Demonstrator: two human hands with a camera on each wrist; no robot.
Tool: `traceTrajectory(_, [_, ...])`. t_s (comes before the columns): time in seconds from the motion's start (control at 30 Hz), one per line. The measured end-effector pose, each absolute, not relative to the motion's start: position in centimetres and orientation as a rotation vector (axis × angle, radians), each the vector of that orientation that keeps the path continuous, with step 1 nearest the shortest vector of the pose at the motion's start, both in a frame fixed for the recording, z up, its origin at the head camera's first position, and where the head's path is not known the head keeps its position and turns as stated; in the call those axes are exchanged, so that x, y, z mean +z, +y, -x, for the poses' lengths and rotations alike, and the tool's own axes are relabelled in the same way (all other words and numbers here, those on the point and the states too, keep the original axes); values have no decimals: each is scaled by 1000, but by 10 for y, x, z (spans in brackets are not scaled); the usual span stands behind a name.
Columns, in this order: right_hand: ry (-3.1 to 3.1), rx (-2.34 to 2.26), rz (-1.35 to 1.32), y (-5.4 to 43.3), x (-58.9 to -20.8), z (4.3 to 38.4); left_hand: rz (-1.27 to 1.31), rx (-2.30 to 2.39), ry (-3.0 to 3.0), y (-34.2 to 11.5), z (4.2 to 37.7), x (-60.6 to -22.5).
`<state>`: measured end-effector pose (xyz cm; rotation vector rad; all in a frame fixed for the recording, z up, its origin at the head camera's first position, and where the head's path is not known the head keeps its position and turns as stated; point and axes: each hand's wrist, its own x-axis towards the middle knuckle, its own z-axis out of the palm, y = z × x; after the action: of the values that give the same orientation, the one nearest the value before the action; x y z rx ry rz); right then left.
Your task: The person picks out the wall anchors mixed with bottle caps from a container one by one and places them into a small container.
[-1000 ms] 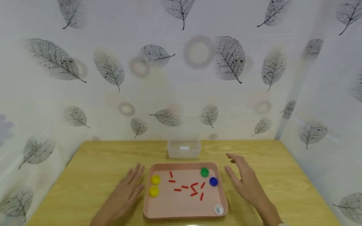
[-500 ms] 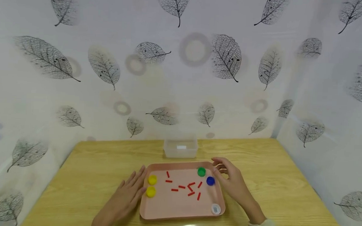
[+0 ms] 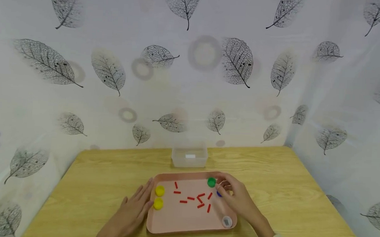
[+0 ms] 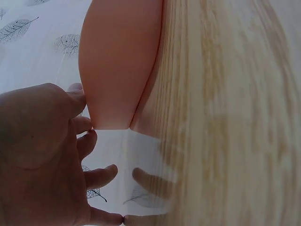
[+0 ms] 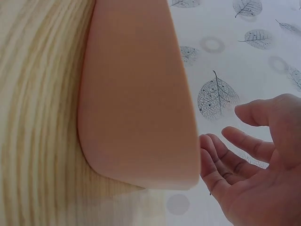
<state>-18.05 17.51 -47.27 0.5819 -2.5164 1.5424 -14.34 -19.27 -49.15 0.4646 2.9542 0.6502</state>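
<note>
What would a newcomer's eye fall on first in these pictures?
Probably the bright red sticks scattered across the middle of the pink tray, with two yellow caps at its left side. Next, perhaps, the right hand over the tray's far right corner, beside the green cap. Large dark leaf prints also stand out on the pale backdrop behind.

I can't read a single word, number or brand from my end. At the far side, the clear plastic box [image 3: 188,163] carries a small white label [image 3: 190,156], too small for me to make out. In the near right corner of the pink tray [image 3: 179,226], a white cap [image 3: 227,222] shows a greyish patch [image 3: 226,222]; I can't tell whether it's print.
</note>
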Motion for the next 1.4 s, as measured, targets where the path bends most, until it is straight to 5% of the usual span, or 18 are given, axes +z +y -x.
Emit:
traceTrajectory(0.33, [-2412,1548,-793,160,-484,178,-466,665,2945,-193,144,-493])
traceTrajectory(1.4, [-2749,1304,-782,141,-506,173,-460,690,2938,-191,144,-490])
